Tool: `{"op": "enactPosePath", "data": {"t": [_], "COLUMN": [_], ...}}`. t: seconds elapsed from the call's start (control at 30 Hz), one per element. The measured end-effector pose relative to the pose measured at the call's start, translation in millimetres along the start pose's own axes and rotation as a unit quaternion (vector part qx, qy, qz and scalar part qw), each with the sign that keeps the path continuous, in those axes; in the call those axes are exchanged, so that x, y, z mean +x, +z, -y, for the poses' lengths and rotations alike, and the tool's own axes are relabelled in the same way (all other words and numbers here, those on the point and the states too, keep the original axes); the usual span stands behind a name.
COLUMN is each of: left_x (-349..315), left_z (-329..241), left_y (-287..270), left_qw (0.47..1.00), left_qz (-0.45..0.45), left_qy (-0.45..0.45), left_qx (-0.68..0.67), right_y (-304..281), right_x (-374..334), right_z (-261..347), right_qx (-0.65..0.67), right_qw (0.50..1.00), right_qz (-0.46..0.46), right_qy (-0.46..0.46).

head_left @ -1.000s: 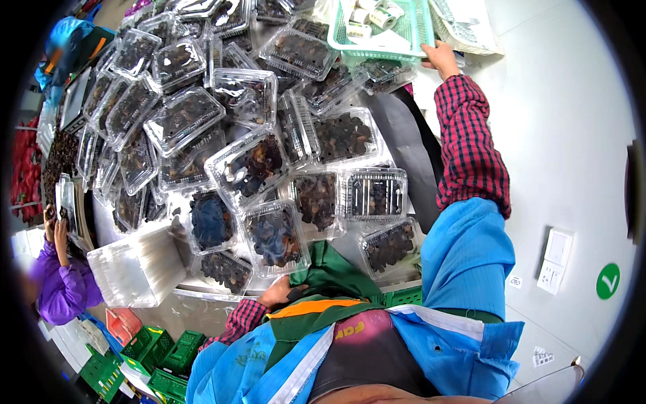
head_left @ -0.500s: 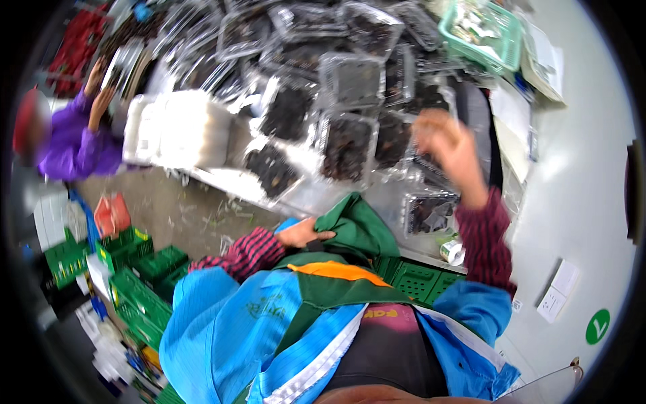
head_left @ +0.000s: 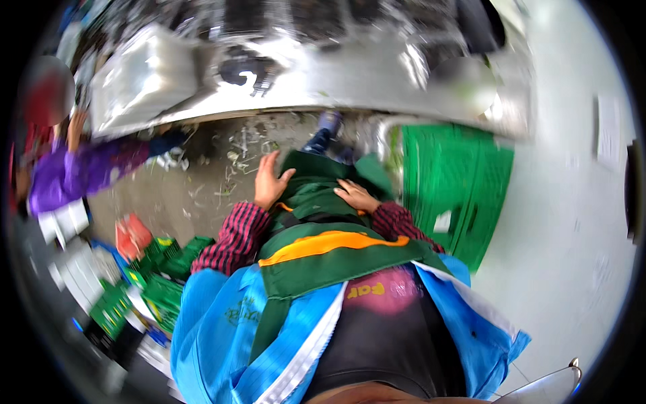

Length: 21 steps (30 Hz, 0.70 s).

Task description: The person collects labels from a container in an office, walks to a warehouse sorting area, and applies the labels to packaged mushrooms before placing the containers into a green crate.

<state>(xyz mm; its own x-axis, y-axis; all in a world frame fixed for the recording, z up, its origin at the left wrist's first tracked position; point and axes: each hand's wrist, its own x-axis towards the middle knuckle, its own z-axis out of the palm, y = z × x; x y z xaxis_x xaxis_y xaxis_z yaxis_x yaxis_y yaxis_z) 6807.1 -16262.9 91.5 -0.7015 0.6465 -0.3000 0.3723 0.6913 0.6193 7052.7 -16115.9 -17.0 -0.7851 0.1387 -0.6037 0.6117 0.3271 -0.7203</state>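
Note:
The skirt of a green apron [head_left: 306, 178] with an orange band hangs at my waist. By its left edge is my left hand [head_left: 269, 182], thumb and fingers apart, holding nothing. My right hand [head_left: 358, 196] lies on the right side of the apron with its fingers spread. Beyond both hands runs the front of a metal table [head_left: 350, 77]. A clear package with dark contents [head_left: 247, 73] sits near that front edge. More clear packs of dark food [head_left: 313, 20] crowd the far part, blurred by motion.
A white stack [head_left: 145, 77] stands at the table's left end, near a person in purple sleeves [head_left: 91, 168]. Green crates [head_left: 457, 192] stand at my right, against a pale wall [head_left: 565, 202]. Smaller green crates [head_left: 158, 273] and a red-orange bag [head_left: 132, 236] are at left. Scraps litter the floor [head_left: 208, 165].
My right hand has come down from over the packs to the apron. My left hand has let go of the apron's bunched cloth. The view has swung away from the table, showing more floor.

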Motion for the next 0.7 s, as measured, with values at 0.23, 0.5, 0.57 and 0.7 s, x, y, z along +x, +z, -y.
{"op": "enactPosePath", "data": {"t": [0.23,0.5,0.57,0.7], "left_x": [-21.3,-15.0,-8.7,9.9], "left_z": [63.3,179.1,141.8,95.9], "left_y": [36.9,51.6,39.5,54.8], "left_qw": [0.835,0.791,0.809,0.853], "left_qz": [0.508,0.577,0.544,0.49], "left_qy": [0.129,0.113,0.12,0.14], "left_qx": [0.165,0.168,0.187,0.112], "right_y": [65.2,63.9,49.9,12.6], "right_x": [-52.4,-153.9,-180.2,-222.1], "right_z": [-4.8,-42.4,-55.9,-103.2], "right_qx": [0.133,0.256,0.203,0.019], "right_qw": [0.972,0.712,0.661,0.616], "right_qz": [-0.188,-0.63,-0.691,-0.736], "right_qy": [-0.032,0.175,0.21,0.281]}}
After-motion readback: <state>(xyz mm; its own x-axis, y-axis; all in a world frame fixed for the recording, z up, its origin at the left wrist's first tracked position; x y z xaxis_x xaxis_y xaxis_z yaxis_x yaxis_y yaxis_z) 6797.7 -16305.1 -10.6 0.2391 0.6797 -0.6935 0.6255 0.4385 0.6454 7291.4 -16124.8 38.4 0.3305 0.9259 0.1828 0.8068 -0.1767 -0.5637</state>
